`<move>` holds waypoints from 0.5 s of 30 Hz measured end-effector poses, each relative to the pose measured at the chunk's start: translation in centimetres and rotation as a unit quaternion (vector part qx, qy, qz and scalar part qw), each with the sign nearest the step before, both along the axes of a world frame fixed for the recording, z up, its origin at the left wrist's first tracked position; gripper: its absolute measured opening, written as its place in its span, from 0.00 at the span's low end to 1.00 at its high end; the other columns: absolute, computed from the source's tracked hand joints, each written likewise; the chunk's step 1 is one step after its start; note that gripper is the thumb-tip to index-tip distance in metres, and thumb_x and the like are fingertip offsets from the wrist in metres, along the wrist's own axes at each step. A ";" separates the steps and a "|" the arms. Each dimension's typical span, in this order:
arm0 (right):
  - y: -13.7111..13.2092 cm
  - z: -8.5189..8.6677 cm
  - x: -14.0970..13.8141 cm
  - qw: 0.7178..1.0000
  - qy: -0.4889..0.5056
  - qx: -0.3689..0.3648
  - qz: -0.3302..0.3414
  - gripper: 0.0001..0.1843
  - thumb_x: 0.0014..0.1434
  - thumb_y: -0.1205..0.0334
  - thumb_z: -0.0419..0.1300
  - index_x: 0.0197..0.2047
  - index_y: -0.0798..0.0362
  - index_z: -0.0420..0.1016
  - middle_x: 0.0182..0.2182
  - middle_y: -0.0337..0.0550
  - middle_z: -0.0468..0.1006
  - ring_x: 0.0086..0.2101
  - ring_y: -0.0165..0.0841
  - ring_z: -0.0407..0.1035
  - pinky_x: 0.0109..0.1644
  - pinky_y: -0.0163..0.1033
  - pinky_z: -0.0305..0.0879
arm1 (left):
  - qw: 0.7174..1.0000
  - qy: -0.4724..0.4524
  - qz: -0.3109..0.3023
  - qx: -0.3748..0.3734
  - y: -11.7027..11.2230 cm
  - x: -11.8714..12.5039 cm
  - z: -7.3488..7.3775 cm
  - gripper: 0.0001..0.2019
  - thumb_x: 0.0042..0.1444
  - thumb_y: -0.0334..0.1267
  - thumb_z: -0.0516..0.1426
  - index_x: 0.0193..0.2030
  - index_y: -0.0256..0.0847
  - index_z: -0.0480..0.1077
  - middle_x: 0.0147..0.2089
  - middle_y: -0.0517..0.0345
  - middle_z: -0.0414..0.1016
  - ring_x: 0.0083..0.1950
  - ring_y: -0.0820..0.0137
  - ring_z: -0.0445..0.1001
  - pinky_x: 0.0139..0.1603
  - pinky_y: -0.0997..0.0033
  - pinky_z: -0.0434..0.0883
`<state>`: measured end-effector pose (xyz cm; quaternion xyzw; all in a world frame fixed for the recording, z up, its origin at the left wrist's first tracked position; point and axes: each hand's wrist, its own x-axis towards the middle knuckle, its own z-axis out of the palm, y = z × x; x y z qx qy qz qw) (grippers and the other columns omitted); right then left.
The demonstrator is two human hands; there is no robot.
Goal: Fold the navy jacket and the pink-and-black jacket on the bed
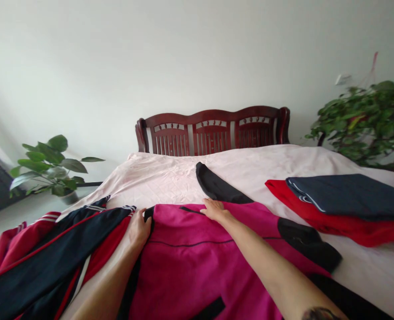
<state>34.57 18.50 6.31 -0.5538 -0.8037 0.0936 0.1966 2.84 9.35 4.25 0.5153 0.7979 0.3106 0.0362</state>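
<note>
The magenta jacket [197, 262] lies spread at lower centre on the bed [170, 178]; the left hand [138, 229] pinches its dark left edge, the right hand [215, 210] presses flat and open at the collar; seemingly smoothing before folding; next, a sleeve folds inward.

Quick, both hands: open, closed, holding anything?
Left hand: closed on the left edge of the pink jacket.
Right hand: open, flat on the jacket's top edge, gripping nothing.
</note>
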 end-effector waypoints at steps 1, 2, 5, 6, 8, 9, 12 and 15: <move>0.5 -0.5 -0.4 1.000 -0.007 -0.003 -0.017 0.21 0.65 0.53 0.60 0.58 0.53 0.69 0.54 0.49 0.72 0.49 0.39 0.71 0.51 0.51 0.72 | 1.000 0.017 -0.005 0.004 -0.3 0.2 -0.1 0.23 0.62 0.38 0.52 0.63 0.34 0.64 0.56 0.41 0.75 0.58 0.58 0.74 0.56 0.63 0.70; 1.0 -1.0 -0.7 0.999 -0.016 -0.006 -0.035 0.21 0.65 0.53 0.60 0.58 0.53 0.69 0.54 0.48 0.72 0.49 0.39 0.71 0.51 0.51 0.72 | 0.999 0.033 -0.009 0.007 -0.6 0.4 -0.1 0.22 0.63 0.38 0.51 0.63 0.35 0.64 0.58 0.42 0.73 0.59 0.59 0.73 0.57 0.63 0.70; 1.9 -2.1 -1.2 0.995 -0.041 -0.015 -0.085 0.18 0.66 0.54 0.59 0.54 0.54 0.72 0.52 0.49 0.74 0.48 0.39 0.72 0.52 0.49 0.71 | 0.997 0.073 -0.018 -0.002 -1.2 0.6 -0.1 0.20 0.65 0.36 0.48 0.63 0.40 0.65 0.60 0.45 0.72 0.60 0.61 0.72 0.55 0.64 0.71; 2.0 -2.2 -1.3 0.994 -0.047 -0.017 -0.095 0.16 0.67 0.55 0.58 0.52 0.55 0.74 0.50 0.50 0.76 0.48 0.39 0.72 0.52 0.48 0.70 | 0.996 0.083 -0.020 -0.013 -1.1 0.6 0.0 0.20 0.65 0.35 0.48 0.61 0.41 0.67 0.58 0.46 0.73 0.59 0.61 0.73 0.54 0.65 0.71; 1.9 -2.2 -1.5 0.992 -0.056 -0.018 -0.108 0.14 0.67 0.59 0.55 0.49 0.57 0.76 0.47 0.54 0.77 0.48 0.40 0.72 0.52 0.45 0.68 | 0.994 0.101 -0.020 -0.045 -0.8 0.3 0.5 0.18 0.63 0.32 0.49 0.56 0.40 0.72 0.53 0.45 0.76 0.55 0.59 0.75 0.51 0.64 0.72; 1.6 -2.0 -1.7 0.992 -0.059 -0.015 -0.112 0.14 0.68 0.61 0.53 0.49 0.58 0.76 0.48 0.57 0.77 0.49 0.41 0.71 0.52 0.44 0.67 | 0.992 0.111 -0.019 -0.061 -0.6 0.2 0.9 0.18 0.62 0.31 0.49 0.54 0.39 0.74 0.51 0.43 0.77 0.54 0.58 0.76 0.50 0.63 0.73; 0.1 -1.4 -2.8 0.993 -0.065 0.010 -0.102 0.18 0.68 0.64 0.48 0.54 0.56 0.74 0.54 0.59 0.74 0.54 0.43 0.67 0.56 0.46 0.62 | 0.985 0.148 -0.033 -0.082 0.2 0.9 1.9 0.21 0.63 0.31 0.46 0.58 0.39 0.73 0.56 0.39 0.74 0.55 0.54 0.75 0.52 0.55 0.72; -2.2 -1.7 -4.4 0.996 -0.067 0.047 -0.038 0.24 0.69 0.56 0.49 0.65 0.50 0.66 0.64 0.51 0.66 0.63 0.42 0.57 0.66 0.47 0.51 | 0.974 0.189 -0.100 -0.080 0.4 3.3 1.5 0.23 0.68 0.39 0.44 0.65 0.44 0.67 0.66 0.45 0.68 0.65 0.57 0.68 0.63 0.55 0.65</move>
